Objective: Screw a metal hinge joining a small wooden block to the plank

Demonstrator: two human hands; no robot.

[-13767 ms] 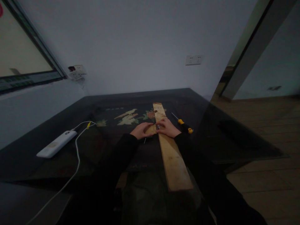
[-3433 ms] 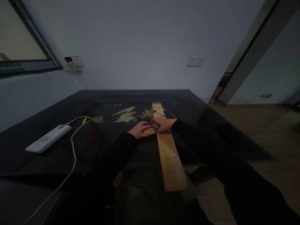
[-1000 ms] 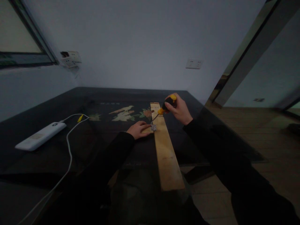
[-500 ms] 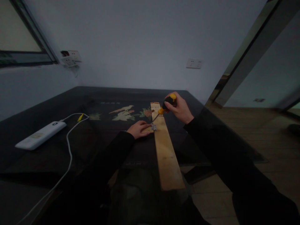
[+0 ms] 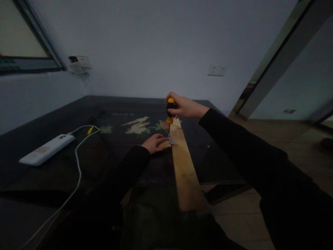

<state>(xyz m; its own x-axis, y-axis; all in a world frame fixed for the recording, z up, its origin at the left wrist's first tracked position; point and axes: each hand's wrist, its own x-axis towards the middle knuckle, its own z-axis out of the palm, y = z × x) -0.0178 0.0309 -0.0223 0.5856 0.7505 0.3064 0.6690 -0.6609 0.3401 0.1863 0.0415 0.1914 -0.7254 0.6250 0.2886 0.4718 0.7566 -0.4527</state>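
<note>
The right hand (image 5: pixel 182 106) grips the screwdriver (image 5: pixel 170 108), swung from a rightward tilt half a second ago to nearly upright, its tip at the metal hinge (image 5: pixel 171 141). The left hand (image 5: pixel 153 143) holds the short wood piece (image 5: pixel 167 143) beside the long plank (image 5: pixel 186 170) on the bench (image 5: pixel 104 107); the hinge spans both.

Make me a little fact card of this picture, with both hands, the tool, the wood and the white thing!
Right hand: holding the yellow-and-black screwdriver
Screwdriver tip: pointing down at the metal hinge
Left hand: on the short wood piece
Long board: on the dark table, near end past its edge
White device: on the table, left side, cable attached
</note>
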